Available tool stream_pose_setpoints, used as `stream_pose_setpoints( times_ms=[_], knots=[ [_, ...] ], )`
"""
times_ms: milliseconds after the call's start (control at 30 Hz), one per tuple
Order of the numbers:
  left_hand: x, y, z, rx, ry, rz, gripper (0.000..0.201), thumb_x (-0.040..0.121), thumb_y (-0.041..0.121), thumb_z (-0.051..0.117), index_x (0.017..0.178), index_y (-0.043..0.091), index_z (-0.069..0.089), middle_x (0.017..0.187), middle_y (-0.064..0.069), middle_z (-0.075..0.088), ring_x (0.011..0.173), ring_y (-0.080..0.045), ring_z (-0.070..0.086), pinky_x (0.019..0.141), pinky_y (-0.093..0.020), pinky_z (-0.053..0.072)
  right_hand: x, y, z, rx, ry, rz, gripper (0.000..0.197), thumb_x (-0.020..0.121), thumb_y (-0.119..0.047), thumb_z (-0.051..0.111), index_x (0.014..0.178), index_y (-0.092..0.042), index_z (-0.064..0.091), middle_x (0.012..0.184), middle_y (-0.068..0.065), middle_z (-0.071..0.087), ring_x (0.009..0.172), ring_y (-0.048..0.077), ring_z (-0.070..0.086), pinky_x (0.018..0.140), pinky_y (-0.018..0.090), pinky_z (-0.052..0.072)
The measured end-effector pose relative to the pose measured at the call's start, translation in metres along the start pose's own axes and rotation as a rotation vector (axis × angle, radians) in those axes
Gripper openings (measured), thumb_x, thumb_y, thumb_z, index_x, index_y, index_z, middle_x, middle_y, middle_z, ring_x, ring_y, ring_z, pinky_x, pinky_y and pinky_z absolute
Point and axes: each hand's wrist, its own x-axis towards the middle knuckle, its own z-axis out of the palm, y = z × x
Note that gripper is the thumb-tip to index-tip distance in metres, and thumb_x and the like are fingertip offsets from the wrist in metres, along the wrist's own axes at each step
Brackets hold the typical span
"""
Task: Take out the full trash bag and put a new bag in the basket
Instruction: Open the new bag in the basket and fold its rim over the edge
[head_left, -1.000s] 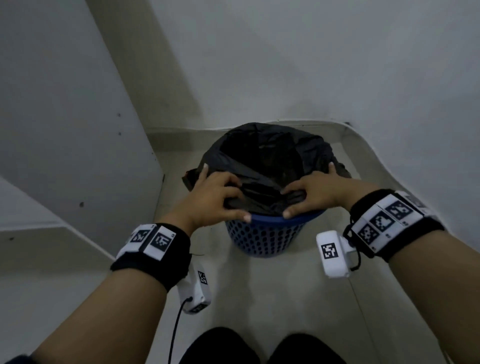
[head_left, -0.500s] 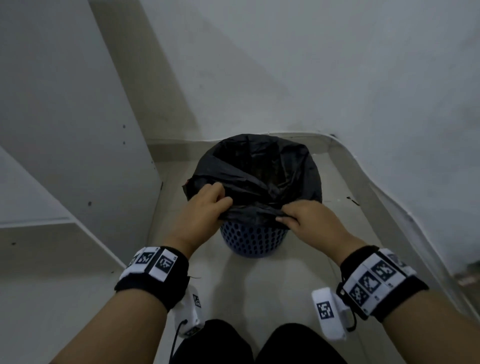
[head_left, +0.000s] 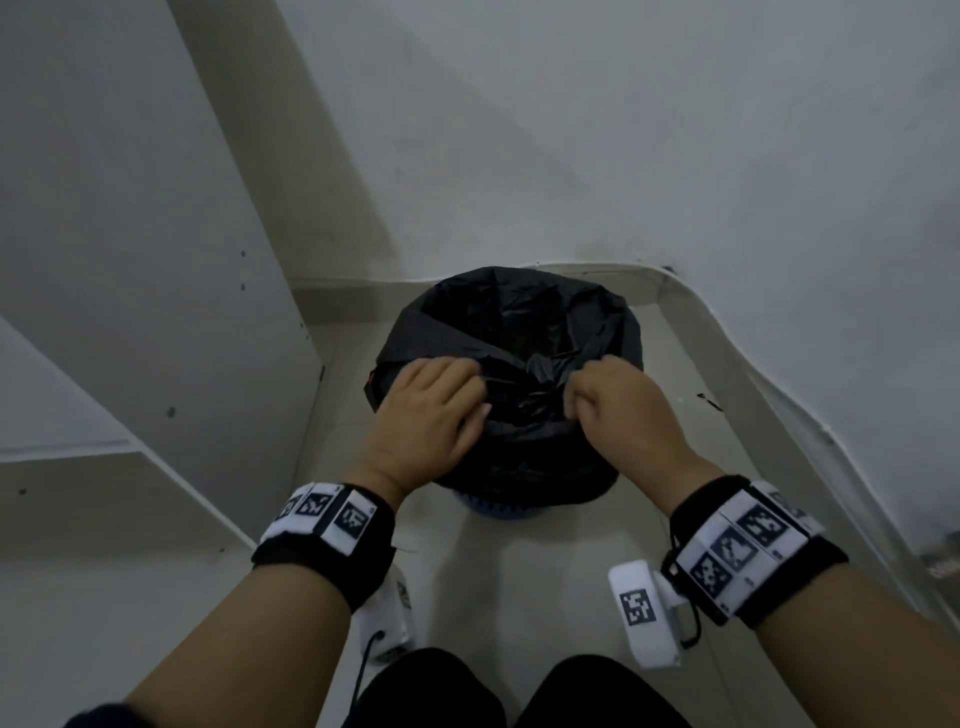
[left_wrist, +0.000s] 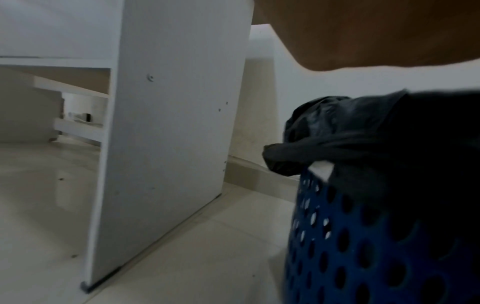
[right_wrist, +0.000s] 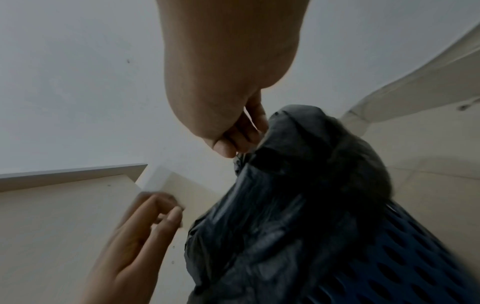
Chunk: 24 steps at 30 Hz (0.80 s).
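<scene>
A black trash bag (head_left: 519, 322) fills a blue perforated basket (head_left: 498, 514) on the floor in a corner. My right hand (head_left: 587, 400) is a fist that bunches the bag's near rim just right of centre; in the right wrist view its fingers (right_wrist: 241, 133) pinch the plastic (right_wrist: 298, 195). My left hand (head_left: 462, 389) lies on the left of the bag top with its fingers curled over a fold, fingertips hidden. The lifted plastic (left_wrist: 350, 133) hangs over the basket's wall (left_wrist: 363, 246). The bag's contents are hidden.
A white furniture panel (head_left: 156, 260) stands close on the left, its base on the tiled floor (left_wrist: 194, 246). A pale wall (head_left: 623, 130) lies behind, and a skirting board (head_left: 779, 415) curves down the right. My dark-clothed knees (head_left: 519, 691) are just in front of the basket.
Both hands have pulled the near rim up off the basket and inward over the bag's top. The plastic now hides most of the blue front. My head has moved more overhead.
</scene>
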Motion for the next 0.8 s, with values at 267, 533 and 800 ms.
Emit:
stream_pose_setpoints(
  times_ms=[267, 533, 800],
  knots=[
    [0.033, -0.022, 0.033, 0.079, -0.669, -0.527, 0.087, 0.094, 0.066, 0.003, 0.075, 0.017, 0.073, 0.08, -0.001, 0.067, 0.109, -0.022, 0.057, 0.115, -0.056, -0.018, 0.054, 0.029, 0.02, -0.427, -0.887, 0.275, 0.083, 0.092, -0.068, 0.005, 0.115, -0.02, 0.069, 0.124, 0.009, 0.064, 0.132, 0.022, 0.044, 0.119, 0.049, -0.009],
    [0.006, -0.044, 0.043, -0.475, -0.31, -0.961, 0.045, 0.082, 0.045, 0.045, 0.123, 0.032, 0.06, 0.159, 0.004, 0.011, 0.143, -0.03, 0.026, 0.116, -0.05, 0.026, 0.042, 0.04, 0.033, -0.411, -0.599, 0.151, 0.07, 0.097, -0.06, 0.014, 0.081, -0.024, 0.072, 0.092, 0.001, 0.066, 0.104, 0.021, 0.057, 0.12, 0.049, 0.003],
    [0.027, -0.022, 0.032, -0.108, -0.495, -0.172, 0.064, 0.095, 0.05, 0.011, 0.131, 0.032, 0.06, 0.15, 0.007, 0.044, 0.145, -0.011, 0.026, 0.12, -0.047, -0.006, 0.07, 0.017, 0.045, -0.265, -0.596, 0.006, 0.035, 0.096, -0.027, 0.042, 0.126, -0.028, 0.061, 0.132, 0.001, 0.058, 0.122, 0.028, 0.05, 0.106, 0.043, 0.037]
  ],
)
